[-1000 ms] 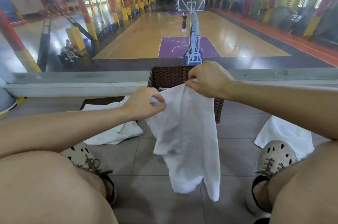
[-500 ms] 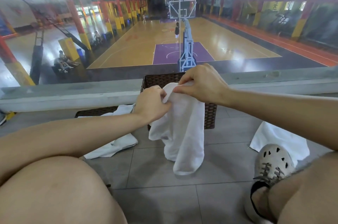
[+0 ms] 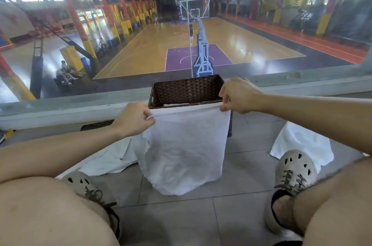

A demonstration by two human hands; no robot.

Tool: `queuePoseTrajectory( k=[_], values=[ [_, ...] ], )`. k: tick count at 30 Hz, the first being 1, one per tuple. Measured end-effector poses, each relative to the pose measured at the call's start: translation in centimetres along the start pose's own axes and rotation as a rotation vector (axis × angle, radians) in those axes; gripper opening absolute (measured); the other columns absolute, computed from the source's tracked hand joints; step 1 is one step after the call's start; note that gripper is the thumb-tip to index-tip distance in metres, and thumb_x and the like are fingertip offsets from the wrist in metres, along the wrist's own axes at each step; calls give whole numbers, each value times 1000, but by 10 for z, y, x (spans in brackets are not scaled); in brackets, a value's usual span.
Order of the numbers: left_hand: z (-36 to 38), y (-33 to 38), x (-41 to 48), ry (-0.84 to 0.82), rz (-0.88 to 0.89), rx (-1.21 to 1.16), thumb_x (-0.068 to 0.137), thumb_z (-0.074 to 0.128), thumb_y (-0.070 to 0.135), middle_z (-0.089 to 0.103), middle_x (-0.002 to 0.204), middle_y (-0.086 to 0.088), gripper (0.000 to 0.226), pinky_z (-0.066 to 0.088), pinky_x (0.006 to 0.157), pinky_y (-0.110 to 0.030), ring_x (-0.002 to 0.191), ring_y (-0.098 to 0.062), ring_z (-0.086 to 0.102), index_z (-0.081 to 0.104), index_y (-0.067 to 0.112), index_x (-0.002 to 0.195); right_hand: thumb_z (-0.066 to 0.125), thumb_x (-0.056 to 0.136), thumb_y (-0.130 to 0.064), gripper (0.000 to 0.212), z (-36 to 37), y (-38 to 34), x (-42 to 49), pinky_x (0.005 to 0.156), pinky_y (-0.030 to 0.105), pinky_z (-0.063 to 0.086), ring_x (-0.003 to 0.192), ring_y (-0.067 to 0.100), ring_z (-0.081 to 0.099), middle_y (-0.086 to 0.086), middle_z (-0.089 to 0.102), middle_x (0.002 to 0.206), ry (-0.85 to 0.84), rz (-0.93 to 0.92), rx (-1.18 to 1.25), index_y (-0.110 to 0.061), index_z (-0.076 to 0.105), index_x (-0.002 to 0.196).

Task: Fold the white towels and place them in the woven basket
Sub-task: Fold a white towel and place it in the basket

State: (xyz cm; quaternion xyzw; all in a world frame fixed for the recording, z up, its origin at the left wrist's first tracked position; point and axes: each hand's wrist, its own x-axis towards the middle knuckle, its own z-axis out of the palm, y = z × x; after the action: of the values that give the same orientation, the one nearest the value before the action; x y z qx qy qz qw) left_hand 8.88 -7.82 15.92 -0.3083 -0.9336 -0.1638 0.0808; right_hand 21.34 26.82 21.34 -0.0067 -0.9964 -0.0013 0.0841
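Observation:
A white towel (image 3: 185,149) hangs spread flat in front of me, its lower edge close to the tiled floor. My left hand (image 3: 133,119) pinches its top left corner and my right hand (image 3: 238,95) pinches its top right corner. Behind the towel stands the dark brown woven basket (image 3: 187,89), with a strip of white cloth visible inside. Another white towel (image 3: 112,157) lies on the floor at the left, and a third white towel (image 3: 300,141) lies at the right beside my right shoe.
I sit with knees apart, my left shoe (image 3: 84,185) and right shoe (image 3: 289,177) on the grey tiles. A low ledge (image 3: 60,109) with a glass pane runs behind the basket. A flat woven lid or tray (image 3: 96,125) lies at the left.
My hands have moved apart and stretched the top edge of the towel, which was bunched between them before. It now hangs flat as a sheet.

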Motion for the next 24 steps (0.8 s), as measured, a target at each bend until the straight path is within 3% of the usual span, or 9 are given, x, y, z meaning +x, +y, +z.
queuePoseTrajectory(
  k=[4,6,9,11,13,16,21,24],
  values=[
    [-15,-9,-3,33,21,11,84,78,16,73,90,5,13,51,71,-37,79,-21,65,82,19,72,81,89,-37,18,-4,5,-6,72,29,52,81,14,70,-9,79,82,33,75,97,-23,85,79],
    [-20,-15,-3,46,7,-3,86,80,15,75,94,6,10,49,73,-34,82,-20,67,86,19,78,86,86,-40,22,-8,7,-9,71,30,56,76,13,70,-6,79,78,67,128,145,-21,85,76],
    [-28,-21,-4,72,8,-38,90,84,23,76,92,5,8,55,73,-37,78,-16,68,87,20,84,89,83,-47,28,-12,11,-12,60,26,47,68,5,63,-6,76,75,94,199,225,-21,85,77],
    [-33,-18,-5,92,-2,-84,90,86,31,75,88,6,11,59,69,-39,77,-13,68,87,23,82,88,83,-50,30,-13,13,-15,60,26,44,66,4,59,-4,76,75,101,212,217,-20,85,78],
    [-40,-15,-4,150,-38,-134,86,90,39,76,85,11,14,54,68,-30,77,-8,68,83,31,76,85,85,-51,33,-12,14,-16,65,27,46,66,5,59,-4,76,76,101,217,184,-19,85,78],
    [-49,-11,-1,257,-82,-175,79,93,47,75,79,18,18,46,69,-20,74,-2,68,84,31,78,85,86,-45,31,-11,14,-17,58,25,43,65,6,61,-6,73,69,91,247,169,-19,82,70],
    [-57,-3,1,280,-28,-148,85,90,36,74,78,11,16,48,68,-30,73,-7,66,80,24,84,82,78,-34,29,-15,9,-14,50,24,42,62,18,64,3,70,63,119,320,168,-16,73,58],
    [-64,1,3,273,28,-83,92,85,32,69,77,6,22,43,64,-32,70,-14,62,66,21,88,80,76,-29,20,-21,7,-12,50,25,43,61,22,64,5,68,63,164,332,182,-14,70,68]
  ],
)
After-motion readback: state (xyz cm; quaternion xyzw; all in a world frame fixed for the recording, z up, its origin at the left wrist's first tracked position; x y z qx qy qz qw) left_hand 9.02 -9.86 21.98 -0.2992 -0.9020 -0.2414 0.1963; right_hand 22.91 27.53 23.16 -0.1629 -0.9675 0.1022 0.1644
